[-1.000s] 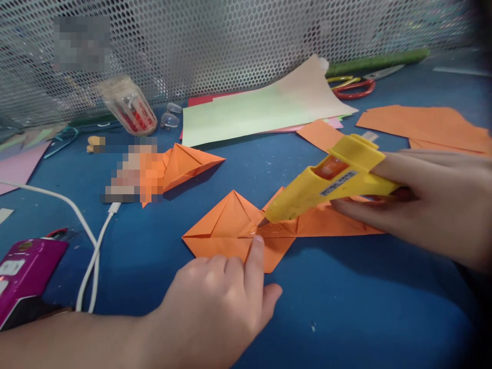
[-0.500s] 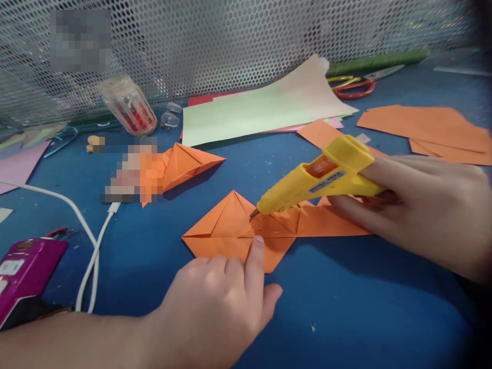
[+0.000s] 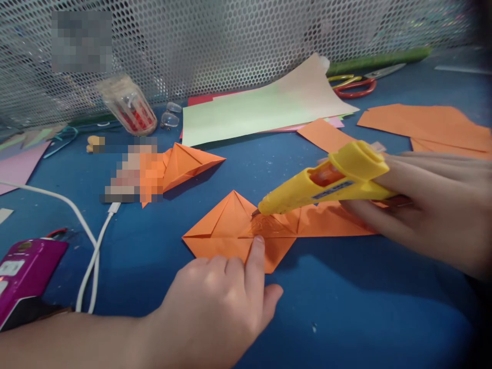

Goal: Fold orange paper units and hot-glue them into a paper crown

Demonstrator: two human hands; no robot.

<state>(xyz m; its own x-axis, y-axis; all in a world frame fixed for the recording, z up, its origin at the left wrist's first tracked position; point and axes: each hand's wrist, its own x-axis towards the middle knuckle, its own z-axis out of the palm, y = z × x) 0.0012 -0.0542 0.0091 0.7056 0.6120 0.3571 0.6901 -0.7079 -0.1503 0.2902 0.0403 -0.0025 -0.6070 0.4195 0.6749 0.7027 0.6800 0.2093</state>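
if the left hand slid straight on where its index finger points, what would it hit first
Most likely the glossy patch, apparently glue, on the orange paper just ahead of the left hand; the glue gun comes next, though its height is unclear.

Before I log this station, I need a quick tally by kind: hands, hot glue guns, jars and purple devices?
Hands: 2 (left hand, right hand)
Hot glue gun: 1
Jar: 1
Purple device: 1
Total: 5
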